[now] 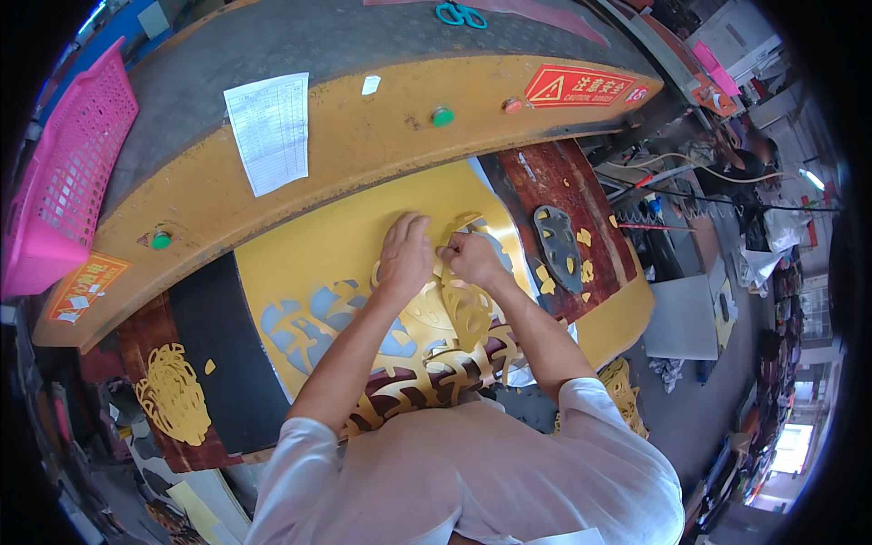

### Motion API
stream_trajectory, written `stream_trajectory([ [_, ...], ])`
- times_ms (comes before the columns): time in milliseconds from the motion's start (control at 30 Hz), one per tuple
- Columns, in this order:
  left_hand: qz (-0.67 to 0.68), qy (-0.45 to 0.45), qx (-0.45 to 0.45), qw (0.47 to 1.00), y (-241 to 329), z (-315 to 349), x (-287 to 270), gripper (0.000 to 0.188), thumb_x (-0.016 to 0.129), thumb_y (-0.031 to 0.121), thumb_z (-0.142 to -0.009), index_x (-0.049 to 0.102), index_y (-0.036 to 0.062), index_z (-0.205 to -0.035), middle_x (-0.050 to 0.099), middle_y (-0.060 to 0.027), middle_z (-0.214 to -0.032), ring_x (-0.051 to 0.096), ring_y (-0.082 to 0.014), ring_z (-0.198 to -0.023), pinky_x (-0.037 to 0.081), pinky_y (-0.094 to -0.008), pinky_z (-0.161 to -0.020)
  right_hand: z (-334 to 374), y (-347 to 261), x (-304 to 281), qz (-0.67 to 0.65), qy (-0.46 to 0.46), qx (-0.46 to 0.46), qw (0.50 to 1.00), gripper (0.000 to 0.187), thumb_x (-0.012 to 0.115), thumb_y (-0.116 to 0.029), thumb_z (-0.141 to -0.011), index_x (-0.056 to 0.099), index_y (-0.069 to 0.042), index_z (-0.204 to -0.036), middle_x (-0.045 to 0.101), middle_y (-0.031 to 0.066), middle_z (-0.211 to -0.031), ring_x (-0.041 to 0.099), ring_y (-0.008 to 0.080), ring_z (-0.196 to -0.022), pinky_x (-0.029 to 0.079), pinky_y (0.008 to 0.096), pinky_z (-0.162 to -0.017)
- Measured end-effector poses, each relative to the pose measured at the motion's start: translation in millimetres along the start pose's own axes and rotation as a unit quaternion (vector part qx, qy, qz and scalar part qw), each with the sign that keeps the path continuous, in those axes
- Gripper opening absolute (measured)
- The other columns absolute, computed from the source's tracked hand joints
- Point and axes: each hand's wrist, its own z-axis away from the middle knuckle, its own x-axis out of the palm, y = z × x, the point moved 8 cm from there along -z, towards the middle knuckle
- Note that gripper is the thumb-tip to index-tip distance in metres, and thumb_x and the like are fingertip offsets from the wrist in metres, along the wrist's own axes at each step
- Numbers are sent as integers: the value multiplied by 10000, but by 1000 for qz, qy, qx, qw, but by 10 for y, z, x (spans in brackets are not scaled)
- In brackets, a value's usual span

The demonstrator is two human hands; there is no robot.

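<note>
A cluttered workshop surrounds a broad machine bed whose curved yellow-painted front [363, 136] is worn and scuffed, with a grey speckled top, two round green buttons [442, 116], an orange one, a red warning label and a printed paper sheet [270, 130] taped on at a slant. A pink plastic lattice basket [68, 173] sits at the far left, and teal-handled scissors [460, 14] lie at the top edge. Below the front, on a dark red-brown board [554, 182], lies a large thin yellow sheet [327, 245], smooth and matte, cut through with curling ornamental openings so that its near part is a lace of loops and leaf shapes. A grey metal cutting die [557, 247] rests on the board to the right among small yellow offcuts, and a tangled yellow cut-out [173, 393] lies on the left. The left hand [406, 254] lies flat on the sheet, fingers together and stretched forward, pressing it down. The right hand [470, 257] is just beside it, fingers curled and pinched on a narrow strip of the cut pattern near the sheet's far right edge. Both white-sleeved forearms reach up from the lower edge.
</note>
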Motion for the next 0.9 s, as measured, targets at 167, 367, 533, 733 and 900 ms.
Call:
stream_trajectory([
  [167, -203, -67, -19, 977, -317, 27, 495, 449, 597, 267, -1024, 560, 93, -1436, 503, -110, -1583, 369, -333, -1550, 211, -601, -1275, -154, 137, 6, -185, -175, 145, 956, 245, 760, -276, -928, 751, -45, -1010, 687, 40, -925, 614, 184, -803, 548, 361, -734],
  [367, -248, -126, -44, 960, -398, 109, 569, 534, 587, 285, -1029, 511, 119, -1531, 403, -92, -1680, 293, -320, -1596, 151, -606, -1296, -170, 264, 239, -306, -253, 229, 889, 315, 676, -323, -982, 708, -26, -1082, 610, 37, -840, 587, 186, -684, 529, 295, -623],
  [533, -275, -145, -38, 950, -332, 50, 530, 561, 581, 263, -1012, 501, 114, -1547, 383, -111, -1692, 272, -334, -1606, 129, -604, -1301, -268, 220, 356, -186, -215, 177, 942, 491, 645, -473, -1005, 774, -1, -967, 767, 139, -886, 732, 238, -747, 578, 373, -733],
  [733, -230, -49, -98, 967, -424, 40, 598, 505, 623, 229, -981, 556, 175, -1478, 476, -50, -1615, 353, -310, -1565, 166, -612, -1280, -304, 202, 335, -111, -185, 156, 964, 509, 639, -415, -965, 732, 84, -930, 745, 231, -866, 756, 311, -814, 592, 415, -765],
  [900, -295, -24, -119, 948, -483, 21, 715, 448, 661, 284, -955, 612, 231, -1398, 532, -10, -1535, 398, -259, -1531, 199, -634, -1270, 16, 382, 487, -565, -193, 395, 698, 279, 666, -365, -999, 677, -88, -973, 684, 68, -777, 686, 219, -632, 578, 378, -559],
])
